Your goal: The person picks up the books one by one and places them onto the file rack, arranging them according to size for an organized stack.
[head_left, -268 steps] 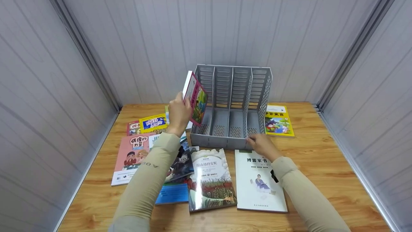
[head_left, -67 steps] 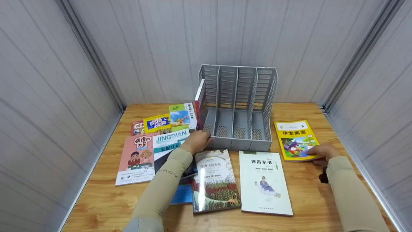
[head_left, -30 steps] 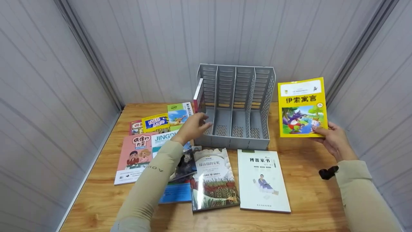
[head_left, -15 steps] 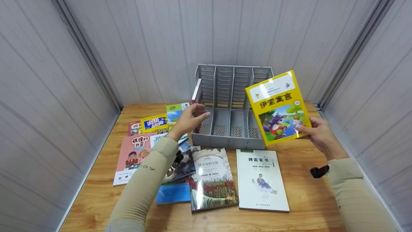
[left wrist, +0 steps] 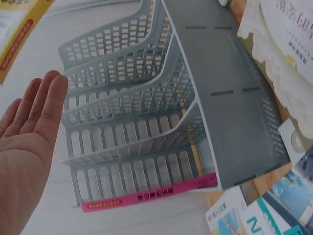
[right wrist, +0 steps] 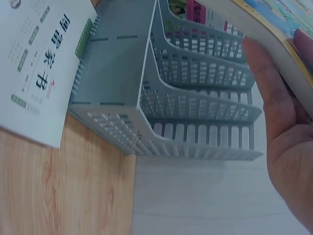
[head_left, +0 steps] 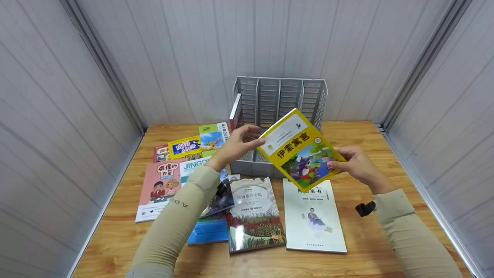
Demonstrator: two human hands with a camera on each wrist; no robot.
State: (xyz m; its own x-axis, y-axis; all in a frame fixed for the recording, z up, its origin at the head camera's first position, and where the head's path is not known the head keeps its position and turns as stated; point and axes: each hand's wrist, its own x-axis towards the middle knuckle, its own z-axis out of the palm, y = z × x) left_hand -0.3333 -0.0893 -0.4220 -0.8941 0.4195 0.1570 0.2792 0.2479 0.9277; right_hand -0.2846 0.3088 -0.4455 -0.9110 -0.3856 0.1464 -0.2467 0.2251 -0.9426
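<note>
My right hand (head_left: 359, 166) holds a yellow picture book (head_left: 305, 154) by its edge, thumb on the cover and fingers behind. The book hangs tilted in front of a grey file rack (head_left: 251, 168), hiding part of its right compartments. Near the book's upper left corner is my left hand (head_left: 237, 146). In the left wrist view, that hand's fingers (left wrist: 51, 98) are straight, with a gap to the yellow book (left wrist: 14, 29). A book with a pink spine (left wrist: 146, 195) stands in the rack's leftmost compartment.
In front of the rack lie a white book (head_left: 314, 220) and a book with a flowery cover (head_left: 254, 216). Several overlapping books, including a pink one (head_left: 162, 189) and a small yellow one (head_left: 185, 146), lie on the left. Pale panel walls surround the wooden table (head_left: 370, 239).
The pink-spined book went into the leftmost compartment. My right hand picked the yellow book up from the table's right side, carried it left and tilted it. My left hand moved off the rack toward it.
</note>
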